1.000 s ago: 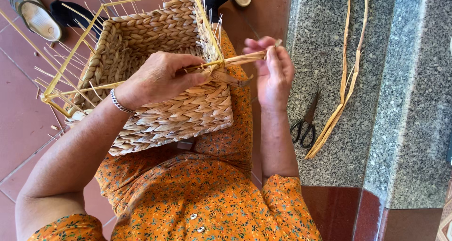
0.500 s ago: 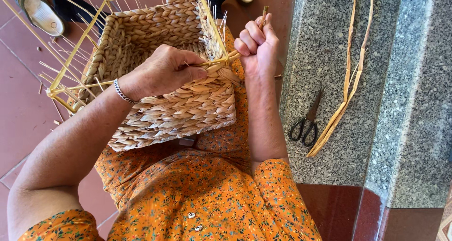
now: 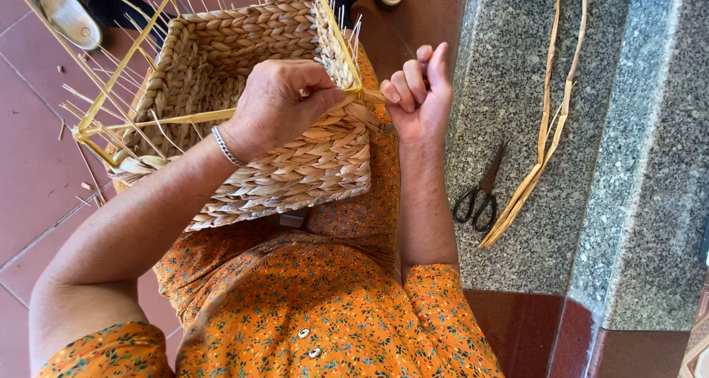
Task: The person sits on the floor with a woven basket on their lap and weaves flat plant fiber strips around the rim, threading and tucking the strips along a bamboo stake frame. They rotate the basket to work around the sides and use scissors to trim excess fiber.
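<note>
Left hand pinches the woven basket's near corner; right hand, fingers curled, seemingly grips a straw strand.

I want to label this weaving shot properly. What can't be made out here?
Head view, the only one:
- Where the strand meets the basket corner: the left hand covers it.
- What the right hand grips: hidden in its closed fist.
- Sandal and loose strips: cut off by the top edge.
- Scissors blades: dark, hard to tell apart.
</note>
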